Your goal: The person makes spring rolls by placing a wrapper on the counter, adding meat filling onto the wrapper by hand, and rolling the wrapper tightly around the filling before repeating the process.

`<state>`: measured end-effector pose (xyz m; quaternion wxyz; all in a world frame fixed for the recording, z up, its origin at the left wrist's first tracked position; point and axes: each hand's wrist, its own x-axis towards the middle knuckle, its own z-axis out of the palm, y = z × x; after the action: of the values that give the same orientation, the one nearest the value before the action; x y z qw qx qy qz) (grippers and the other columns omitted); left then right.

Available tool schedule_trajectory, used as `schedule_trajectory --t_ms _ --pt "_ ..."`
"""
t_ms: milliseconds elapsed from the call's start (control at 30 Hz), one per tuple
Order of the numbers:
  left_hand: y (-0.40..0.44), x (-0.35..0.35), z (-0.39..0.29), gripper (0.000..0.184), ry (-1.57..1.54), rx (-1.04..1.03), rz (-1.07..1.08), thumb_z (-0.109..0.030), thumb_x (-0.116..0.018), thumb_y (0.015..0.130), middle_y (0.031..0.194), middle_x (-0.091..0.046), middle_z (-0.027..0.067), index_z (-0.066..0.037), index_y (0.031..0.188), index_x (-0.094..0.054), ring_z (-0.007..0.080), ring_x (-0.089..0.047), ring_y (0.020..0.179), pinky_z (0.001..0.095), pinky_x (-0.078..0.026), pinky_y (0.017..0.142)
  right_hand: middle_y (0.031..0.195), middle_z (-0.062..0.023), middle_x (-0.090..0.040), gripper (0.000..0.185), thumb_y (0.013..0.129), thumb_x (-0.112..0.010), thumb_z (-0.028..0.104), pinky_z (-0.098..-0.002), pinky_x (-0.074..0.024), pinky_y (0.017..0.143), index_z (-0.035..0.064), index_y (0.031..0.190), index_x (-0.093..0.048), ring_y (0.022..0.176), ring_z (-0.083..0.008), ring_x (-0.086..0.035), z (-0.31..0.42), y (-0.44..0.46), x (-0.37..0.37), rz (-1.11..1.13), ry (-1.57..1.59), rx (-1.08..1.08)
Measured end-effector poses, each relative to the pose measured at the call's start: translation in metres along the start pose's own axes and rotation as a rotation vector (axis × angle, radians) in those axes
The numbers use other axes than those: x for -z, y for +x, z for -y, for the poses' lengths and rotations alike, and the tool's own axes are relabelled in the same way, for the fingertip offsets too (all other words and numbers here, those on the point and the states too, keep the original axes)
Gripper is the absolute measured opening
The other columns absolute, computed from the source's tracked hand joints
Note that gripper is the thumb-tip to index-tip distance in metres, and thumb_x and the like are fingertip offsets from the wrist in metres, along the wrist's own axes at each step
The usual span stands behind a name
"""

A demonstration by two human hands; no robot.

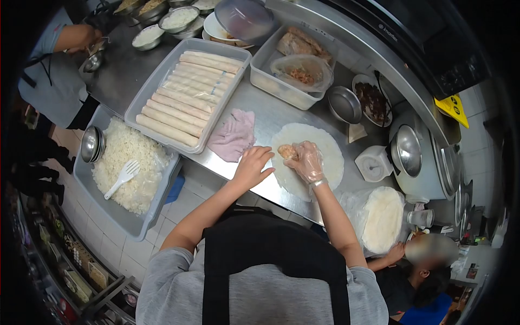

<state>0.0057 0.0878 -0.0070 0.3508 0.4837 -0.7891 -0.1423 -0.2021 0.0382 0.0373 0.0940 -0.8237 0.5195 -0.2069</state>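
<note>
A round, thin white wrapper sheet (325, 142) lies flat on the steel counter in front of me. On it, my right hand (309, 165), in a clear plastic glove, closes its fingers on a clump of light-brown filling (286, 151). My bare left hand (253, 167) has its fingers stretched out at the wrapper's left edge; whether they touch it I cannot tell. Just behind that hand is a crumpled pink cloth (234, 132). A stack of more wrappers (382, 219) sits on plastic to the right.
A plastic tub (201, 44) holds several long white rolls. Behind the wrapper, another bin (260, 81) contains bagged filling. Rice fills a grey tub (142, 230) at left, with a white fork (123, 177). Metal bowls (345, 104) stand right. Co-workers (51, 81) are at left and lower right.
</note>
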Motion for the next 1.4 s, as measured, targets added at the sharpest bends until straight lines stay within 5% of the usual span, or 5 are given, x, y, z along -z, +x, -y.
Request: schedule_trajectory --t_ms 400,767,867,967,1400 --pt "-0.002 -0.001 0.001 0.047 0.004 0.02 -0.002 -0.028 -0.072 0.078 0.126 -0.054 0.0122 -0.004 0.116 -0.059 0.0315 -0.047 0.117 0.0444 -0.038 0.096 0.081 -0.0108 -0.059 0.024 0.071 -0.075 0.026 -0.0434 -0.0457 0.076 0.0064 0.085 -0.071 0.083 -0.0298 -0.056 0.004 0.013 -0.024 0.007 0.059 0.029" --pt "0.001 0.006 -0.007 0.045 -0.049 0.047 0.006 -0.025 -0.071 0.079 0.125 -0.054 0.0123 -0.004 0.117 -0.058 0.0316 -0.048 0.117 0.0448 -0.038 0.096 0.095 -0.0165 -0.062 0.043 0.068 -0.077 0.025 -0.0408 -0.0456 0.084 0.0019 0.103 -0.069 0.089 -0.0327 -0.057 -0.027 0.003 0.018 0.003 0.234 -0.02" --pt "0.001 0.006 -0.008 0.033 -0.083 -0.261 -0.008 -0.019 -0.069 0.08 0.118 -0.058 0.0106 -0.006 0.11 -0.062 0.0304 -0.053 0.109 0.0429 -0.042 0.093 0.089 -0.013 -0.061 0.04 0.067 -0.078 0.025 -0.042 -0.0467 0.08 0.0033 0.101 -0.07 0.086 -0.0316 -0.057 -0.021 -0.013 0.018 0.055 0.136 0.035" --pt "-0.002 0.002 -0.004 0.029 -0.106 -0.26 0.205 -0.018 -0.069 0.08 0.113 -0.06 0.0083 -0.006 0.106 -0.063 0.0286 -0.055 0.106 0.0401 -0.044 0.09 0.084 -0.0092 -0.059 0.035 0.067 -0.078 0.022 -0.0432 -0.0473 0.075 0.005 0.096 -0.07 0.084 -0.0303 -0.058 -0.023 -0.017 0.001 -0.02 0.087 0.091" --pt "-0.001 0.005 -0.006 0.024 -0.133 -0.234 0.185 -0.017 -0.069 0.08 0.109 -0.061 0.0062 -0.006 0.101 -0.064 0.0263 -0.056 0.104 0.0388 -0.046 0.088 0.081 -0.0078 -0.057 0.018 0.069 -0.076 0.015 -0.0435 -0.0465 0.071 0.0066 0.081 -0.066 0.079 -0.0295 -0.057 -0.006 0.007 -0.027 -0.104 0.042 0.184"
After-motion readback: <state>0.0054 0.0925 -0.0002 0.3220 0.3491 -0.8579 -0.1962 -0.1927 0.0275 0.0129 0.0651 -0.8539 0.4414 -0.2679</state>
